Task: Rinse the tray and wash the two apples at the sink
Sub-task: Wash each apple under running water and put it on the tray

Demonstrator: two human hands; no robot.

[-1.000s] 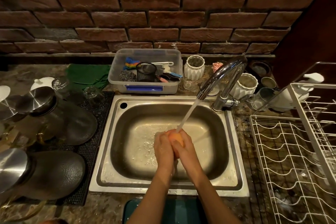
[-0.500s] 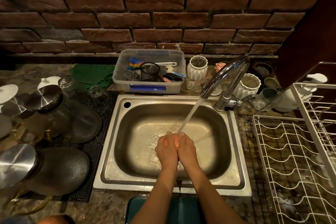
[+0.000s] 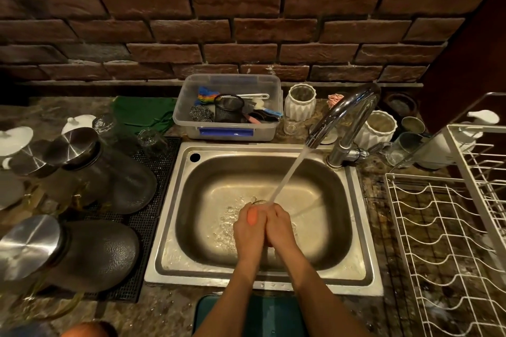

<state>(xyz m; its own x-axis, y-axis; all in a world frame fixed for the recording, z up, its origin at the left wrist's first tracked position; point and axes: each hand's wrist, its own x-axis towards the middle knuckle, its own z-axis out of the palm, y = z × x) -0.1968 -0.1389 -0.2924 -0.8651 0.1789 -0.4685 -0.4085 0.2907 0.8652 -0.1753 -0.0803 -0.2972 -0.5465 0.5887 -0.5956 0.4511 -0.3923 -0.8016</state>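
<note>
While water runs, risk judged: wet apple (image 3: 252, 217) could slip out, bang into sink (image 3: 364, 243); cause, slick skin plus rubbing. Left of sink, jars (image 3: 90, 252) on worktop (image 3: 153, 314). Left hand (image 3: 247, 231) cups apple, fingers curled round it; orange patch shows above knuckles. Right hand (image 3: 280, 227) presses against other side, fingers wrapped on fruit. Apple sits between both palms, over basin, under stream from tap (image 3: 347, 115). Rack (image 3: 449, 227) right. Second apple possibly bottom left, blurred.

I see a home kitchen, steel sink (image 3: 364, 227), running tap (image 3: 345, 117), wire dish rack (image 3: 449, 227), brick backsplash (image 3: 219, 22), stone worktop (image 3: 153, 314)
</note>
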